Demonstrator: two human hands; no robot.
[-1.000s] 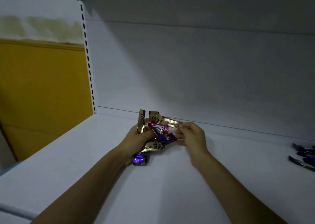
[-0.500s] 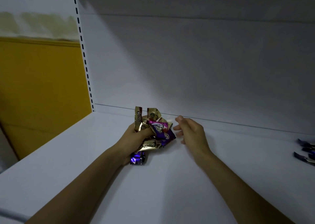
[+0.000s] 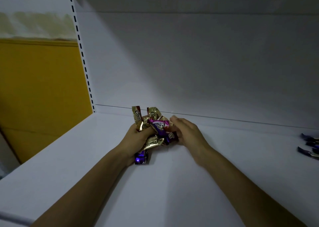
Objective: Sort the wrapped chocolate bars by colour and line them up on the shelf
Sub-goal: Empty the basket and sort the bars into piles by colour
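On the white shelf (image 3: 172, 183), the left hand (image 3: 136, 137) clutched a bunch of gold and purple chocolate bars (image 3: 153, 126). The right hand (image 3: 188, 131) touched them, couldn't tell if it gripped anything. More purple bars (image 3: 309, 153) lay far right.

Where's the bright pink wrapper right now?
Head view, centre: the pink-wrapped bar sits in the bunch of chocolate bars that the left hand grips at the back of the white shelf, just below two gold-wrapped bars and beside the right hand.
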